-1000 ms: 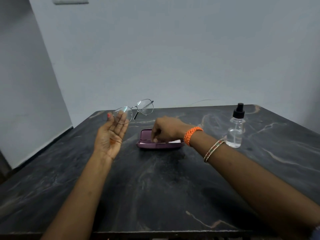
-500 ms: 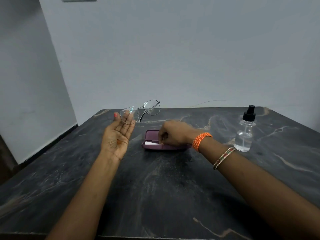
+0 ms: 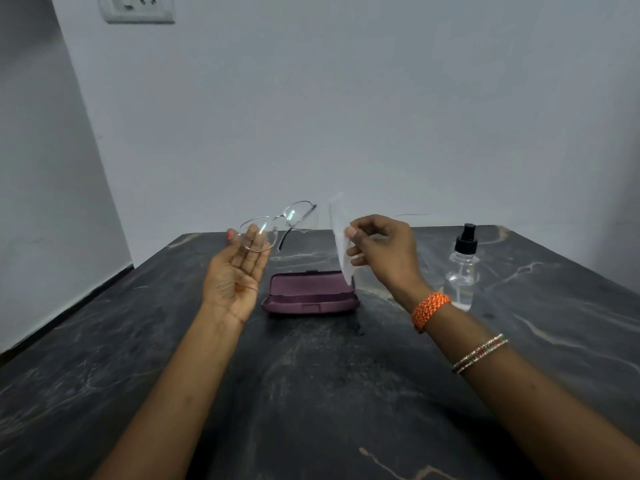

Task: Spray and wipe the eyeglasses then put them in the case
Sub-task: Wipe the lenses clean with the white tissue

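My left hand (image 3: 235, 275) is raised palm-up above the table and holds thin metal-framed eyeglasses (image 3: 277, 225) by one lens at its fingertips. My right hand (image 3: 384, 254) pinches a small white wiping cloth (image 3: 341, 237) in the air, just right of the glasses and apart from them. Below and between the hands, a maroon glasses case (image 3: 310, 294) lies open on the table with nothing visible inside. A clear spray bottle (image 3: 463, 268) with a black pump top stands upright to the right of my right wrist.
Everything rests on a dark marble table (image 3: 311, 393) pushed against a pale wall. A wall socket (image 3: 136, 8) is at the top left. The table's left edge (image 3: 69, 306) runs along a side wall.
My right hand has lifted out of the case with the white cloth and risen beside the glasses. My left hand still holds the glasses up. The camera has tilted upward.
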